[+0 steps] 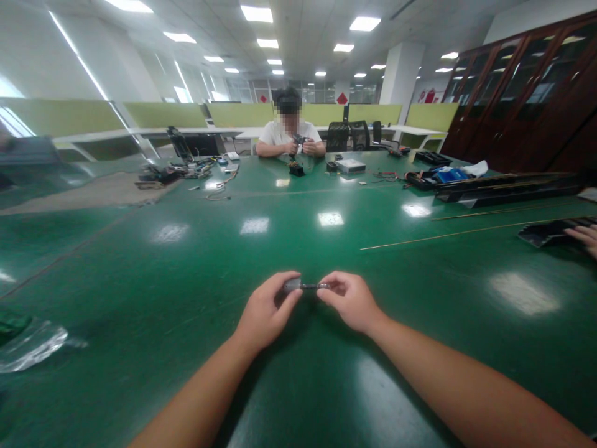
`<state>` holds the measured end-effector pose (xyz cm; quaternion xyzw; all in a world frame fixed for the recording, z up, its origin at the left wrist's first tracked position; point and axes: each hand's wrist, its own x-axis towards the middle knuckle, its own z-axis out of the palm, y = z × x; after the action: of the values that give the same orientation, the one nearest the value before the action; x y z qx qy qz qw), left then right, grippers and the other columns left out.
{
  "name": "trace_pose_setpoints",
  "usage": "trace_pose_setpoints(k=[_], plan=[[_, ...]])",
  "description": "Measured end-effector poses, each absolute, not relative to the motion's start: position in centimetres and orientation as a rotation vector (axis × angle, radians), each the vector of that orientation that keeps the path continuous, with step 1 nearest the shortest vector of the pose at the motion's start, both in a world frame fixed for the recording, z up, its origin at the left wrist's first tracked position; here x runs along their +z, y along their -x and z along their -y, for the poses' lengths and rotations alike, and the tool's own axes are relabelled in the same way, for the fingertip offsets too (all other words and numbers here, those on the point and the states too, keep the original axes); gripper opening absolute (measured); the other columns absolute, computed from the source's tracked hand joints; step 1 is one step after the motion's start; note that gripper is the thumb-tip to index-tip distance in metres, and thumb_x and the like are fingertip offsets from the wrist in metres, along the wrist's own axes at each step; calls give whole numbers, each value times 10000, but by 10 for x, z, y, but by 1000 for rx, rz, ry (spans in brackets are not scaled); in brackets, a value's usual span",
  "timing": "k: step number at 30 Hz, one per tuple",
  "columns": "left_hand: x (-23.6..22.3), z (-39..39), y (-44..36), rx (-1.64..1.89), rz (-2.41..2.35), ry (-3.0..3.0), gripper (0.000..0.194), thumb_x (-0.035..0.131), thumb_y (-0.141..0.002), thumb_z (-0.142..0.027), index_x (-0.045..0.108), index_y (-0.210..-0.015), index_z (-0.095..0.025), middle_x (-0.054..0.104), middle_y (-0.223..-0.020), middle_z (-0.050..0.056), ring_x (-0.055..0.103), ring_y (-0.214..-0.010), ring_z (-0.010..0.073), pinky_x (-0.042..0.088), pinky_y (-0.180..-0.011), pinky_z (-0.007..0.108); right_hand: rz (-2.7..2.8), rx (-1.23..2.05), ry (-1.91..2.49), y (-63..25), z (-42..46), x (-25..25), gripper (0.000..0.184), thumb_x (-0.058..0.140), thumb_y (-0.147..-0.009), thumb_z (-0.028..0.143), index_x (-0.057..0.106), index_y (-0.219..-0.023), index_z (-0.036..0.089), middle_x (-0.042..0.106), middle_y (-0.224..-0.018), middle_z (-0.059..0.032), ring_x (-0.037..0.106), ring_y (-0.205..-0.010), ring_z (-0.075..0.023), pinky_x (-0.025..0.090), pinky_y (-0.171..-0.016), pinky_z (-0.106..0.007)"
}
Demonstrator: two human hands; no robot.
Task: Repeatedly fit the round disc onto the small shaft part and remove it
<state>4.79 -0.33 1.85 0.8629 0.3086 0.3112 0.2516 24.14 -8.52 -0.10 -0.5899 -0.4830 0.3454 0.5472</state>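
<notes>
Between both hands, above the green tabletop, is a small slim object lying level, with a wider grey end [293, 285] and a thin dark shaft [309, 287]. Its exact kind is too small to make out. My left hand [265, 311] is closed around the grey end, thumb and fingers pinching it. The fingertips of my right hand [352, 302] pinch the opposite end of the shaft, partly covering it. A short stretch of the shaft shows between the two hands.
Across the green table [298, 242] a person [289, 134] handles a dark device. Thin rods [433, 238] and black trays [508, 186] lie right, near another person's hand [585, 238]. Electronics [186, 167] sit far left; clear plastic packaging [35, 345] lies near left.
</notes>
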Motion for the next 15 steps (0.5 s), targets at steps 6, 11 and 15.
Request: trace_pose_setpoints(k=[6, 11, 15], plan=[[19, 4, -48, 834, -863, -2306, 341, 563, -917, -433, 628, -1192, -243, 666, -1154, 47, 635, -998, 202, 506, -883, 327, 1127, 815, 1375, -243, 84, -3, 183, 708, -740, 299, 697, -849, 153, 682, -731, -37, 621, -651, -172, 470, -617, -281], [20, 2, -46, 857, -888, -2238, 347, 583, -897, -448, 649, -1161, -233, 672, -1126, 54, 637, -938, 205, 500, -841, 328, 1053, 830, 1335, -244, 84, -1, 180, 719, -722, 297, 682, -820, 151, 661, -697, -22, 593, -613, -152, 448, -588, -266], [20, -2, -47, 866, -930, -1913, 415, 679, -819, -476, 653, -1108, -178, 691, -1023, 69, 647, -855, 203, 506, -771, 312, 957, 819, 1213, -245, 83, 1, 180, 722, -736, 311, 661, -805, 157, 641, -664, -3, 579, -576, -136, 457, -582, -259]])
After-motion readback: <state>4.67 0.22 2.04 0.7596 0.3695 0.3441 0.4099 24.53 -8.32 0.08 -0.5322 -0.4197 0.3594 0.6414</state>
